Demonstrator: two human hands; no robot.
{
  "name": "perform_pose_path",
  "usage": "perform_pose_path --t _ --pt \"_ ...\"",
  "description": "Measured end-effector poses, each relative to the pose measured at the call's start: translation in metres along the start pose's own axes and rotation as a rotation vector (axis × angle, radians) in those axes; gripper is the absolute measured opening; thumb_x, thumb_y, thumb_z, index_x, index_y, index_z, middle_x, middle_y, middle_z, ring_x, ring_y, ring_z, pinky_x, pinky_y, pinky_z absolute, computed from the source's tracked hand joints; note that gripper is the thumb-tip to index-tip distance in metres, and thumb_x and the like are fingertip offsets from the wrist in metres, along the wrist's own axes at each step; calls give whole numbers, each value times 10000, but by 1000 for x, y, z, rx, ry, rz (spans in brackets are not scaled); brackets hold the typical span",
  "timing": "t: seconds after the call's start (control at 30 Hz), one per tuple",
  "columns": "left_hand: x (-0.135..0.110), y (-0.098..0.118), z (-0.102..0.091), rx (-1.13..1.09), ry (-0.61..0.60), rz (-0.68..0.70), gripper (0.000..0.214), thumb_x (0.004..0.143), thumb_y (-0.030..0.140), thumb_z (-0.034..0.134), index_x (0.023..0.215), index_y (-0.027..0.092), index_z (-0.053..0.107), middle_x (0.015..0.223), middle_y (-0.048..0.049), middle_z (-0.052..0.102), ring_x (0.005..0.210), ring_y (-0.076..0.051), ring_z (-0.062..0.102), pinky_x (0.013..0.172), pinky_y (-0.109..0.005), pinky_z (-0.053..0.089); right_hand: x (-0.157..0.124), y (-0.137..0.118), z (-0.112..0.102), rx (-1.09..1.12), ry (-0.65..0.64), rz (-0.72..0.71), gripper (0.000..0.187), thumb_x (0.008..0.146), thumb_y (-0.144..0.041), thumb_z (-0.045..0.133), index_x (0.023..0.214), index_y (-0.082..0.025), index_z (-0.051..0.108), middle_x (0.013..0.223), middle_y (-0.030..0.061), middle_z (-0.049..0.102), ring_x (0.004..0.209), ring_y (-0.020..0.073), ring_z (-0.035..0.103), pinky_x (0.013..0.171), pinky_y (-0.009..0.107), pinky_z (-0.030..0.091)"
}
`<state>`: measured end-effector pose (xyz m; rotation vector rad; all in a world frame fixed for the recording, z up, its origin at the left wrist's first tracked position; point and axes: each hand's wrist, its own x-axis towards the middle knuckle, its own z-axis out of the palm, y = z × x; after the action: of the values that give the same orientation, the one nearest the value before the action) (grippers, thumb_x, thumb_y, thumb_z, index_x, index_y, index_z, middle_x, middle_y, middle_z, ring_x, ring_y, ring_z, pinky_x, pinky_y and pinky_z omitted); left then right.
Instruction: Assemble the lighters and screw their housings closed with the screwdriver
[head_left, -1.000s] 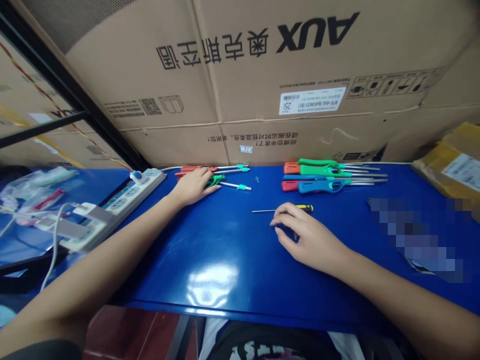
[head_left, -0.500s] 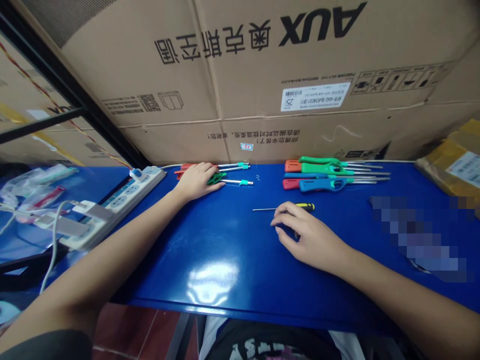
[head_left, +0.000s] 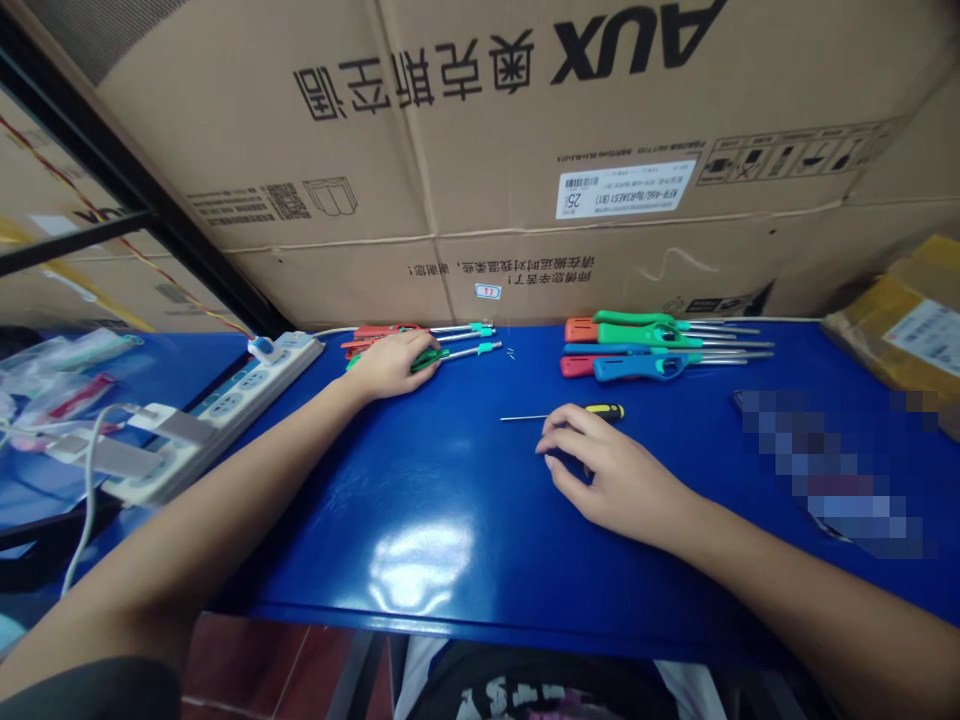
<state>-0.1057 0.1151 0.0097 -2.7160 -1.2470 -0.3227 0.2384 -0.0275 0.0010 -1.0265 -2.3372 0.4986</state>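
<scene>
On the left, my left hand [head_left: 394, 365] is closed over a green long-nosed lighter [head_left: 427, 357]; its metal tube with a teal collar points right. Red lighters [head_left: 371, 332] lie beside it at the box wall, partly hidden by the hand. My right hand [head_left: 611, 475] rests on the table with bent fingers apart. A screwdriver [head_left: 606, 411] with a yellow and black handle lies just beyond those fingers, its thin shaft pointing left. Something small and dark shows between thumb and palm; I cannot make it out.
Green, red and blue lighters [head_left: 637, 345] lie grouped at the back. Tiny pale bits [head_left: 511, 353] sit between the groups. A power strip [head_left: 225, 405] with plugs and cables is at left, a taped carton [head_left: 892, 310] at right. A large cardboard box [head_left: 450, 200] walls the back.
The green lighter has turned and come closer alongside the red ones, with my left hand on it. My right hand stays in nearly the same place. The whole view has shifted slightly.
</scene>
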Motion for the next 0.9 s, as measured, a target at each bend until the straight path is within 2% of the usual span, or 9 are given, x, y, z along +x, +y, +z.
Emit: perform_pose_path --t 0.13,0.27,0.4,0.5,0.73,0.9 --pt "-3 -5 -1 -3 -3 3 341 1010 424 392 1076 181 622 1050 -124 666 969 -276 652 859 -393 521 0 0 -1 -7 1 -3 179 950 -174 519 1039 -198 671 1151 85 623 1039 212 644 882 396 574" --pt "-8 -8 -4 -15 2 0 360 991 465 428 1091 181 626 1104 -133 641 1006 -289 638 887 -412 524 -1 -1 -1 -27 -6 -12 178 949 -176 521 1038 -198 674 1156 92 622 1040 218 647 854 391 578" --pt "-10 -6 -7 -41 -2 8 276 921 367 478 1058 192 640 1054 -111 637 973 -279 635 881 -405 527 -2 -1 0 -36 -12 -17 182 952 -179 518 1043 -202 673 1164 91 618 1050 221 646 853 394 576" --pt "-6 0 -8 -43 2 6 305 851 321 524 1098 187 642 1087 -115 644 1000 -294 626 893 -417 522 -3 -2 0 -34 -21 -11 179 955 -182 515 1039 -206 672 1164 88 618 1049 220 646 857 397 572" --pt "11 6 1 -53 19 -25 229 962 356 478 959 201 648 940 -80 675 916 -245 626 829 -363 502 -1 -3 -1 -47 -21 -16 175 956 -179 516 1035 -213 668 1162 100 624 1040 227 653 839 392 575" --pt "17 9 10 -37 68 -63 214 975 345 490 965 194 642 941 -87 675 885 -241 614 822 -371 491 -2 -2 0 -56 -30 -16 182 956 -183 515 1041 -212 673 1167 97 621 1045 225 651 840 388 574"
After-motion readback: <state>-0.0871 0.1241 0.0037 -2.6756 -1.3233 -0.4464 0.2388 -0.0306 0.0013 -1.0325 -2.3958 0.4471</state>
